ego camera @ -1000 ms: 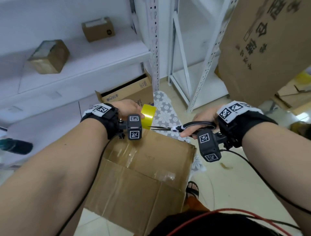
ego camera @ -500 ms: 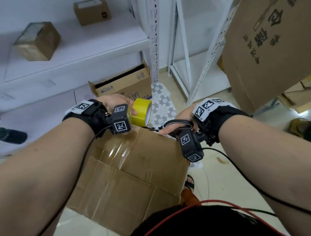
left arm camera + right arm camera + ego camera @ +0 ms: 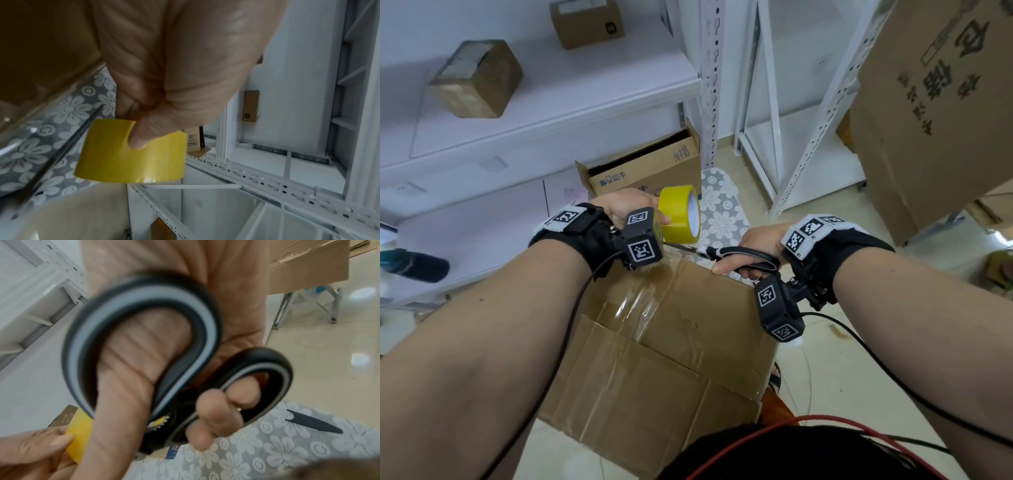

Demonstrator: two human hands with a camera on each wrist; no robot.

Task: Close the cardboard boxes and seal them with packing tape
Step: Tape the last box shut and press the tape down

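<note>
1. My left hand [image 3: 625, 210] holds the yellow tape roll [image 3: 680, 214]. My grip is curled round it, and my thumb presses on its yellow side, as the left wrist view shows.
2. The roll is up in the air, just past the far edge of the big cardboard box [image 3: 674, 346].
3. My right hand [image 3: 751, 248] holds the scissors [image 3: 736, 255]. My fingers go through the black and grey handle loops, so this grip is tight on them.
4. The thin scissor blades point to the left, toward the tape roll, just under it.
5. The big box is right in front of me, low down, under both my arms. Its top flaps are folded shut.
6. A shiny strip of clear tape [image 3: 642, 306] runs across the top of the box, over the seam.
7. Past the box is a grey cloth with white flowers [image 3: 722, 209].
8. An open brown box [image 3: 643, 168] sits behind my left hand, under a white shelf [image 3: 571, 102].
9. Two small boxes [image 3: 477, 78] sit up on that shelf.
</note>
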